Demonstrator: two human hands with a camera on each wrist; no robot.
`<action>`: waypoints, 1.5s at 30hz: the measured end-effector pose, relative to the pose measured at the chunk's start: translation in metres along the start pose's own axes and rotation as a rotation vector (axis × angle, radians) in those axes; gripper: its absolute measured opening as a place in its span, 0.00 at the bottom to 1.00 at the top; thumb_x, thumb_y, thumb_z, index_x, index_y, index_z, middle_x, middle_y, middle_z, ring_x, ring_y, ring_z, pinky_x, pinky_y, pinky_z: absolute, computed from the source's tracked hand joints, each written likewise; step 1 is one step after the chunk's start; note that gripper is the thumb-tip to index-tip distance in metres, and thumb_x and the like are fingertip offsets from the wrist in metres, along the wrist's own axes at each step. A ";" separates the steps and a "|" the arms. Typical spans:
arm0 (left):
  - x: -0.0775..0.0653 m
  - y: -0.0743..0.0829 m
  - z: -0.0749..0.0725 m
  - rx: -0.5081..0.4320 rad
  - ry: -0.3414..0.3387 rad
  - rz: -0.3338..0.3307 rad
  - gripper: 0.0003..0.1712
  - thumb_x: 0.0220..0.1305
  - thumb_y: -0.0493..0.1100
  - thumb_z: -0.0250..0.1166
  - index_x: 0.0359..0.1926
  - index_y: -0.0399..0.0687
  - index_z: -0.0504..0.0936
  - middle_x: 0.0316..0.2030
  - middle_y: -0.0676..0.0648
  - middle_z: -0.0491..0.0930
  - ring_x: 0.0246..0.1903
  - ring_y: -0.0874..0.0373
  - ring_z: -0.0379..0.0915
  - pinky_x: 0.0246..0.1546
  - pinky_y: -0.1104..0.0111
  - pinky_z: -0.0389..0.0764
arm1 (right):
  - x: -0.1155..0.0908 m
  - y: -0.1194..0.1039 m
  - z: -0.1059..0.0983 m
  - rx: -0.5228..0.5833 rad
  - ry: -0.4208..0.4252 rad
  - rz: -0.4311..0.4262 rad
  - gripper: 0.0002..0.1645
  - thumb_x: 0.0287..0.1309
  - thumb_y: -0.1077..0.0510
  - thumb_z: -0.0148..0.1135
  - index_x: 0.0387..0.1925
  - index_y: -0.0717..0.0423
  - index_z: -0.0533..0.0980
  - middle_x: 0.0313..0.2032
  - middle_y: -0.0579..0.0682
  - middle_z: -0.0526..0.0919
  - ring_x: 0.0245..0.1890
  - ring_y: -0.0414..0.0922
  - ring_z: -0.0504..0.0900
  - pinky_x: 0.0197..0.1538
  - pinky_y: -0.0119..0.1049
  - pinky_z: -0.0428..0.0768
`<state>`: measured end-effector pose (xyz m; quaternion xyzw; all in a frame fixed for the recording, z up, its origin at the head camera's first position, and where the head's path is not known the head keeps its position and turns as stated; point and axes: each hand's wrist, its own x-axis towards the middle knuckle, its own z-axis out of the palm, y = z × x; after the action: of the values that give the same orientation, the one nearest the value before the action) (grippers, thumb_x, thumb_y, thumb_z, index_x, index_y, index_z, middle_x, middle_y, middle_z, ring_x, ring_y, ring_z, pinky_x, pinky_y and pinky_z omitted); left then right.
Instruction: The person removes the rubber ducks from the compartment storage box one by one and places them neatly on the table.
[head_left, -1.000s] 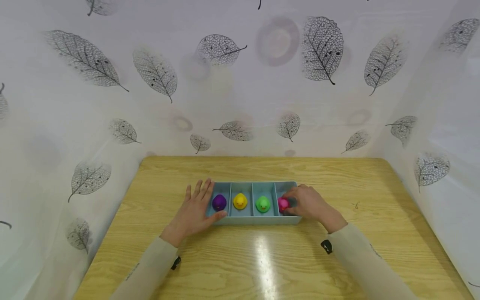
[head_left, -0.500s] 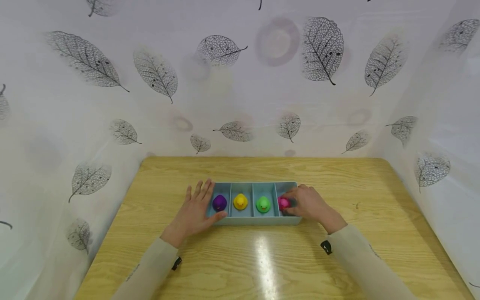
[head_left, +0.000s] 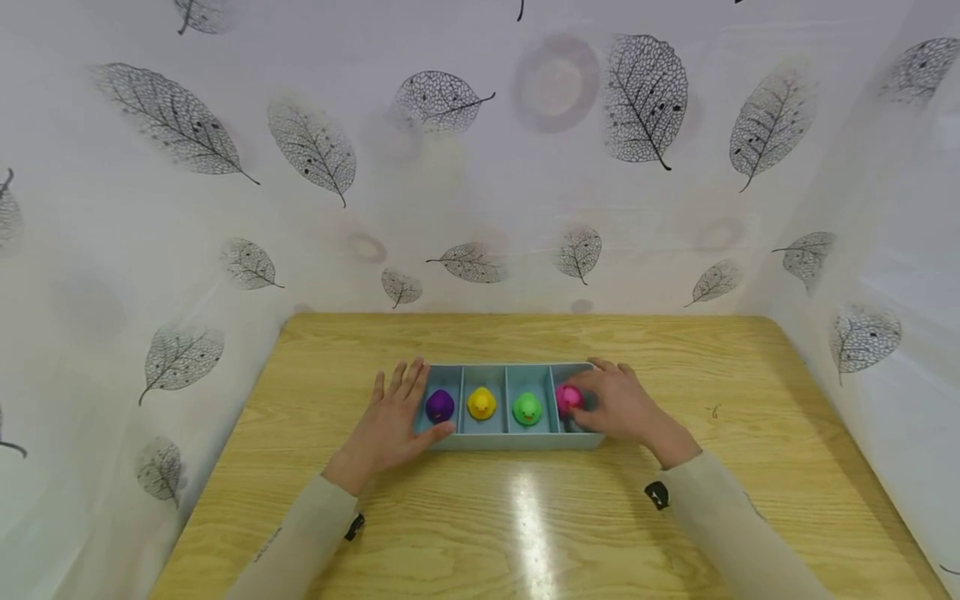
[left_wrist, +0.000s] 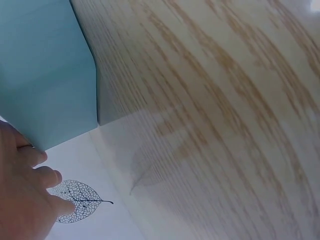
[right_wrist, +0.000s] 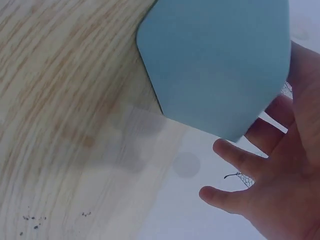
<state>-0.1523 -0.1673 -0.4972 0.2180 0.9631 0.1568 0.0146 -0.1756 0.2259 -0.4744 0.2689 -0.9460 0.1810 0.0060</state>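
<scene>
A pale blue tray [head_left: 517, 442] with a row of compartments stands on the table. From left to right it holds a purple toy duck [head_left: 439, 406], a yellow toy duck [head_left: 482, 404], a green toy duck [head_left: 527, 409] and a pink toy duck [head_left: 569, 399]. My left hand [head_left: 388, 425] rests on the tray's left end with straight, spread fingers and the thumb along the front edge. With thumb and index finger, my right hand [head_left: 621, 404] pinches the pink duck in the rightmost compartment and partly covers it. In the wrist views the tray's walls hide the ducks.
The wooden table [head_left: 450, 517] has rounded far corners. White cloth [head_left: 480, 192] printed with dark leaves closes off the back and both sides. A bright light reflection lies on the wood in front of the tray.
The pink duck has shifted slightly toward the back of its compartment in my right hand's pinch, and that hand's other fingers have spread out farther. My left hand and the tray stay put.
</scene>
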 end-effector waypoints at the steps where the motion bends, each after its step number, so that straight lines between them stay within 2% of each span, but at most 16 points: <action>1: 0.000 0.000 0.000 0.000 0.000 0.000 0.60 0.71 0.74 0.56 0.84 0.37 0.47 0.84 0.36 0.44 0.83 0.33 0.40 0.81 0.33 0.39 | 0.000 -0.001 -0.002 0.012 0.007 0.009 0.22 0.56 0.54 0.73 0.53 0.54 0.87 0.51 0.52 0.91 0.68 0.73 0.74 0.63 0.84 0.65; 3: 0.001 0.000 0.000 0.000 0.001 0.002 0.60 0.71 0.74 0.56 0.84 0.37 0.47 0.84 0.36 0.45 0.83 0.33 0.41 0.81 0.33 0.39 | -0.002 -0.002 -0.007 0.032 0.013 0.039 0.24 0.57 0.54 0.71 0.56 0.55 0.86 0.39 0.52 0.93 0.70 0.70 0.74 0.66 0.84 0.63; 4: 0.001 0.000 0.000 0.002 0.001 0.004 0.60 0.71 0.74 0.56 0.84 0.37 0.47 0.84 0.36 0.45 0.83 0.33 0.40 0.81 0.33 0.39 | -0.002 -0.002 -0.009 0.044 0.017 0.050 0.24 0.58 0.54 0.71 0.57 0.55 0.85 0.38 0.53 0.93 0.70 0.70 0.74 0.66 0.84 0.62; 7: 0.001 0.000 0.000 0.005 0.000 0.003 0.60 0.71 0.74 0.56 0.84 0.37 0.46 0.84 0.36 0.44 0.83 0.33 0.40 0.81 0.33 0.39 | -0.003 0.000 -0.012 0.095 0.043 0.073 0.27 0.59 0.54 0.70 0.59 0.56 0.84 0.39 0.57 0.93 0.69 0.68 0.76 0.68 0.82 0.61; 8: 0.001 0.000 0.000 0.007 -0.002 0.001 0.60 0.71 0.74 0.56 0.84 0.38 0.46 0.84 0.36 0.44 0.83 0.33 0.40 0.81 0.34 0.39 | -0.004 0.002 -0.012 0.115 0.058 0.076 0.27 0.58 0.54 0.70 0.60 0.56 0.84 0.42 0.59 0.92 0.68 0.68 0.77 0.69 0.81 0.63; 10: 0.001 -0.001 0.001 0.009 -0.002 0.003 0.60 0.71 0.74 0.56 0.84 0.37 0.46 0.84 0.36 0.44 0.83 0.32 0.40 0.81 0.33 0.39 | -0.004 0.004 -0.012 0.167 0.097 0.070 0.26 0.57 0.56 0.71 0.58 0.57 0.85 0.54 0.62 0.89 0.66 0.68 0.79 0.68 0.77 0.69; 11: 0.001 -0.001 0.000 0.011 -0.003 0.002 0.60 0.71 0.74 0.56 0.84 0.37 0.46 0.84 0.36 0.44 0.83 0.32 0.40 0.81 0.34 0.39 | -0.005 0.006 -0.012 0.198 0.116 0.074 0.26 0.57 0.57 0.71 0.58 0.58 0.85 0.55 0.62 0.88 0.65 0.68 0.80 0.67 0.74 0.72; 13: 0.001 -0.001 0.000 0.013 -0.005 0.004 0.60 0.71 0.74 0.56 0.84 0.38 0.46 0.84 0.36 0.44 0.83 0.33 0.40 0.81 0.34 0.39 | -0.007 0.007 -0.014 0.258 0.150 0.088 0.26 0.55 0.59 0.71 0.57 0.60 0.85 0.55 0.62 0.89 0.59 0.66 0.84 0.62 0.68 0.80; 16: 0.002 -0.001 0.000 0.018 -0.003 0.009 0.60 0.72 0.74 0.56 0.84 0.38 0.46 0.84 0.35 0.45 0.83 0.32 0.40 0.81 0.34 0.40 | -0.009 0.008 -0.016 0.341 0.167 0.120 0.24 0.57 0.61 0.71 0.56 0.61 0.84 0.55 0.60 0.89 0.54 0.60 0.86 0.57 0.61 0.85; 23: 0.001 0.000 0.000 0.016 -0.010 0.005 0.61 0.71 0.75 0.56 0.84 0.37 0.46 0.84 0.36 0.44 0.83 0.32 0.40 0.81 0.34 0.40 | -0.011 0.012 -0.021 0.484 0.174 0.161 0.24 0.59 0.64 0.72 0.57 0.60 0.82 0.55 0.58 0.87 0.49 0.53 0.87 0.57 0.56 0.87; 28: -0.001 -0.001 0.002 0.007 -0.011 0.000 0.60 0.71 0.74 0.56 0.84 0.37 0.47 0.85 0.37 0.42 0.83 0.33 0.39 0.81 0.35 0.38 | -0.012 0.015 -0.023 0.578 0.212 0.159 0.23 0.61 0.63 0.74 0.58 0.59 0.83 0.54 0.56 0.87 0.46 0.45 0.86 0.54 0.38 0.88; 31: -0.001 -0.002 0.003 0.004 -0.006 0.001 0.60 0.71 0.74 0.56 0.84 0.37 0.48 0.85 0.38 0.42 0.84 0.33 0.39 0.81 0.35 0.38 | -0.014 0.018 -0.025 0.610 0.245 0.151 0.23 0.62 0.62 0.75 0.59 0.59 0.83 0.55 0.57 0.86 0.46 0.39 0.85 0.54 0.29 0.86; 36: -0.001 -0.003 0.004 0.009 0.001 0.002 0.61 0.71 0.75 0.56 0.84 0.38 0.48 0.85 0.38 0.42 0.83 0.34 0.39 0.81 0.34 0.39 | -0.020 0.026 -0.030 0.638 0.270 0.147 0.25 0.63 0.63 0.74 0.61 0.61 0.82 0.58 0.61 0.85 0.47 0.31 0.83 0.54 0.23 0.84; 41: -0.001 -0.002 0.004 0.014 0.010 0.009 0.60 0.71 0.75 0.56 0.84 0.37 0.48 0.84 0.36 0.45 0.83 0.33 0.41 0.81 0.33 0.42 | -0.028 0.039 -0.034 0.630 0.279 0.160 0.25 0.65 0.65 0.72 0.63 0.64 0.80 0.58 0.64 0.84 0.47 0.29 0.83 0.53 0.20 0.82; 45: -0.001 -0.002 0.004 0.012 0.007 0.008 0.60 0.71 0.74 0.56 0.84 0.38 0.47 0.84 0.36 0.45 0.83 0.33 0.41 0.81 0.34 0.42 | -0.037 0.051 -0.037 0.608 0.286 0.182 0.24 0.65 0.65 0.71 0.62 0.62 0.81 0.58 0.63 0.84 0.46 0.29 0.83 0.52 0.19 0.82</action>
<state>-0.1517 -0.1680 -0.5013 0.2215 0.9632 0.1519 0.0092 -0.1735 0.2973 -0.4611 0.1447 -0.8587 0.4899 0.0419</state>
